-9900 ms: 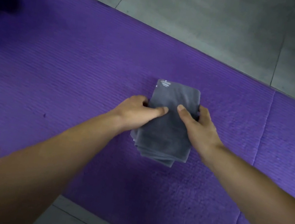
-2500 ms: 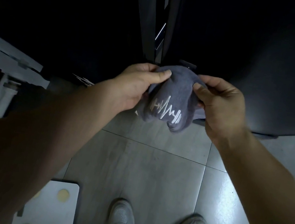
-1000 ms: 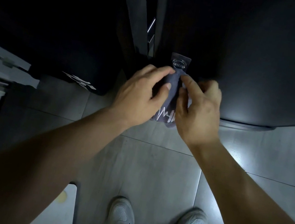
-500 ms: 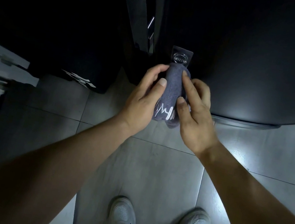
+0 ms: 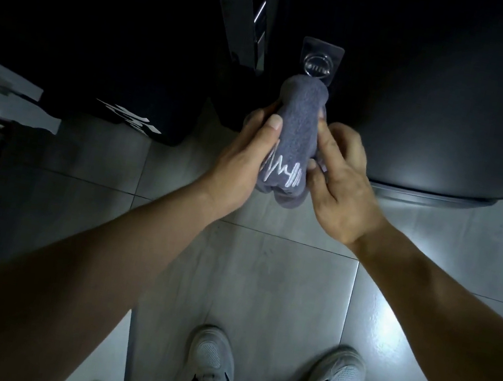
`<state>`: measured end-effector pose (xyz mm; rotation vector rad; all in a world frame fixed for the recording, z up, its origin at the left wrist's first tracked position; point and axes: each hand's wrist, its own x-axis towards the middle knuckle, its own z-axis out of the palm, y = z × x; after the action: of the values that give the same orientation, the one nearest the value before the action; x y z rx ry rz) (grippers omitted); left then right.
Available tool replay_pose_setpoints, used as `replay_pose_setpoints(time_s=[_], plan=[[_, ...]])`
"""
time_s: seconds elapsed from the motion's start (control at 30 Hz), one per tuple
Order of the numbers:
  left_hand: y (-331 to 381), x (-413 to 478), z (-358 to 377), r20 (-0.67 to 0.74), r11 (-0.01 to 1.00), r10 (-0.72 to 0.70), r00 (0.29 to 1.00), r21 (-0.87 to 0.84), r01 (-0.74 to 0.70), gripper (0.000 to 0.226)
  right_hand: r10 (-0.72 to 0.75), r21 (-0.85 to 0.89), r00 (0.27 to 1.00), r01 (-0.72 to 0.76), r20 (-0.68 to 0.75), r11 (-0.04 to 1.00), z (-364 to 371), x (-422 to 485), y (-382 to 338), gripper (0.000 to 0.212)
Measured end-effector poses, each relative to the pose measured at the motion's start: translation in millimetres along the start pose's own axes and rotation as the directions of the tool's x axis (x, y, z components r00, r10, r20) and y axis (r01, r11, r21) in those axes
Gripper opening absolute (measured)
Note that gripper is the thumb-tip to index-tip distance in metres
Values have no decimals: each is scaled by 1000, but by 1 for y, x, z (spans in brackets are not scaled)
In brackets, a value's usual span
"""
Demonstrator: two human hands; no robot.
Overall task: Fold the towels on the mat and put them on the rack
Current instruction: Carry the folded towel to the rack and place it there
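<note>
My left hand (image 5: 243, 155) and right hand (image 5: 341, 186) slid lower, fingers (image 5: 273, 123) still gripping the towel (image 5: 294, 130); it now hangs on the rack (image 5: 321, 60).

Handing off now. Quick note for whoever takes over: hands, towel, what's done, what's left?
Left hand: grips the towel from its left, thumb on the front.
Right hand: fingers curled on its right side.
Towel: folded, upright, top just below the rack on the dark panel; can't tell if it is hooked on.
Done: towel folded and at the rack.
Left: seat it, let go. No other towels in view.
</note>
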<state>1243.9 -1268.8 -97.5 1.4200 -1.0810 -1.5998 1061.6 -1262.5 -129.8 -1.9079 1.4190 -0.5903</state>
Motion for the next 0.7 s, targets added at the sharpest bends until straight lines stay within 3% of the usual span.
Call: replay_pose_setpoints(time_s=[0.1,0.2,0.27,0.37,0.43,0.5,0.53,0.6,0.7], plan=[[7,-2,-5,-58,999,-44,997,12,45,34,22,0,1000,-22,-15,1000,-6,-5,2,62],[11,-5,-18,-212,996,-52,976,56,65,27,83,-8,995,-83,-49,997,-14,-12,1,67],[5,-9,-30,-280,975,-80,957,177,133,21,158,-58,985,-162,-70,985,-20,-21,0,68],[-2,-28,-50,-299,799,-203,933,501,334,31,283,-223,958,-287,-52,931,-32,-44,-5,66],[3,-51,-54,-255,549,-318,913,736,397,33,373,-342,928,-349,3,872,-43,-70,-13,64],[18,-75,-44,-181,348,-397,900,877,330,40,445,-406,894,-388,52,827,-57,-103,-23,64],[30,-87,-33,-139,309,-414,899,908,283,49,470,-422,881,-402,64,812,-65,-121,-28,64],[52,-107,-3,-32,305,-404,914,938,168,58,517,-440,854,-442,63,782,-81,-162,-41,63],[86,-130,48,127,289,-356,926,957,-20,51,589,-440,807,-512,49,738,-101,-218,-61,63]])
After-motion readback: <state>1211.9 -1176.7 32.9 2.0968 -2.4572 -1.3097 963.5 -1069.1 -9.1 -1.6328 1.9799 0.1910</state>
